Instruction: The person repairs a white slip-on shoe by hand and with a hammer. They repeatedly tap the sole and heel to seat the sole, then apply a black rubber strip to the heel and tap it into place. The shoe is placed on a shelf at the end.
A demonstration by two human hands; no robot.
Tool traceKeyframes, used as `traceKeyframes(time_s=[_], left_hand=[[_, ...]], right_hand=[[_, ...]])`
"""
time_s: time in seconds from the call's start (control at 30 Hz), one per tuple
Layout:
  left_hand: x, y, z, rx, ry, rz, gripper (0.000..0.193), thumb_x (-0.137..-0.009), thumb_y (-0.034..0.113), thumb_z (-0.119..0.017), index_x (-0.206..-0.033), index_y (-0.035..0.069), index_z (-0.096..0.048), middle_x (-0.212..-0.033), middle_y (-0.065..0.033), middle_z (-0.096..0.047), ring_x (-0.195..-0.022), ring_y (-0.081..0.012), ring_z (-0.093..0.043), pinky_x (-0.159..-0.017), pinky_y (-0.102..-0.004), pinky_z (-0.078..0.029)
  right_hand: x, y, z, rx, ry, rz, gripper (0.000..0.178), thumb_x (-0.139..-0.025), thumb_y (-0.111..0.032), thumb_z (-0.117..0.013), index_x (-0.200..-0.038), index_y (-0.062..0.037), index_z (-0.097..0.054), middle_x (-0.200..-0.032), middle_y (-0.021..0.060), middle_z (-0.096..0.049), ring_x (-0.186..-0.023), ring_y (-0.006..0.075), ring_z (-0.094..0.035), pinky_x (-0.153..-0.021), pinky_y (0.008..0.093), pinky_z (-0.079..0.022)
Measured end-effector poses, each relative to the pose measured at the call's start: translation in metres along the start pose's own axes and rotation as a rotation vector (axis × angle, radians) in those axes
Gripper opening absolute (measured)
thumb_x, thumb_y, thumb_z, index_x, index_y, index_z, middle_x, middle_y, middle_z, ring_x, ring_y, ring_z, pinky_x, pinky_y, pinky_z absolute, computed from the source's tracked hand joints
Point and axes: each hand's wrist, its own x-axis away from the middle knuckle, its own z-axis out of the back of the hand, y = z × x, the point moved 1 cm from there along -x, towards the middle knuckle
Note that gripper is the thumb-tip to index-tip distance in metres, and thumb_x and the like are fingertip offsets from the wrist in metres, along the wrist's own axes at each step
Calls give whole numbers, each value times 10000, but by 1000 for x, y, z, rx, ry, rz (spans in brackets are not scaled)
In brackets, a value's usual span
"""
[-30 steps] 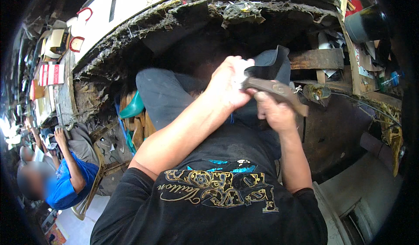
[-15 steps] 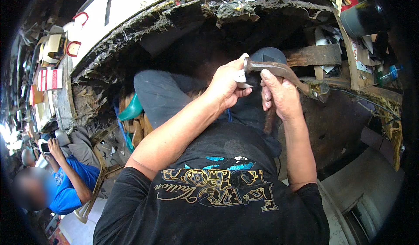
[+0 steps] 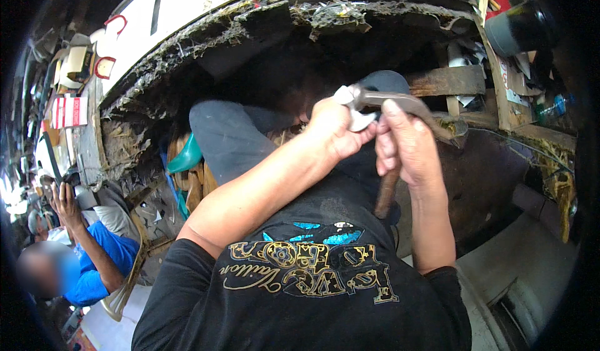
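A hammer (image 3: 386, 196) with a long curved metal head and a brown handle is in my right hand (image 3: 407, 145), fingers wrapped round it just under the head. Its round striking face meets or overlaps the pale, curved piece (image 3: 361, 122) in my left hand (image 3: 334, 123). What kind of thing this piece is, I cannot tell. The left fingers are closed about it, partly hidden behind the hammer head. Both hands are close together above my lap, over the dark trousers (image 3: 228, 126).
Ahead runs a white worktop (image 3: 200, 13) with a ragged, frayed edge. A wooden plank (image 3: 453, 80) and a dark cylindrical container (image 3: 522, 29) are at the right. To the left are a green curved object (image 3: 185, 155) and a seated person in a blue shirt (image 3: 103, 263).
The hammer head has shifted slightly against the pale piece, and its handle end has swung down. My left hand has turned a little. At left, the other person has raised a dark object.
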Motion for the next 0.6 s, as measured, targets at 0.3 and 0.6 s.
traceKeyframes(time_s=[0.3, 0.6], left_hand=[[-5, -5, 0, -23, -35, 87, 328, -1113, 317, -366, -1007, 180, -644, -996, -75, -682, -903, -277, -647, -718, -437, -559], [-7, -4, 12, 59, -42, 73, 309, -1107, 269, -389, -1102, 122, -662, -1066, -112, -689, -920, -299, -663, -736, -459, -584]], right_hand=[[4, -5, 3, 70, 19, -16, 478, -1004, -500, -654, -840, -55, -591, -552, 2, -512, -395, 107, -479, -356, 275, -438], [4, -3, -1, 97, 176, 8, 462, -1032, -473, -618, -849, -50, -575, -567, 3, -508, -396, 104, -480, -363, 276, -447]])
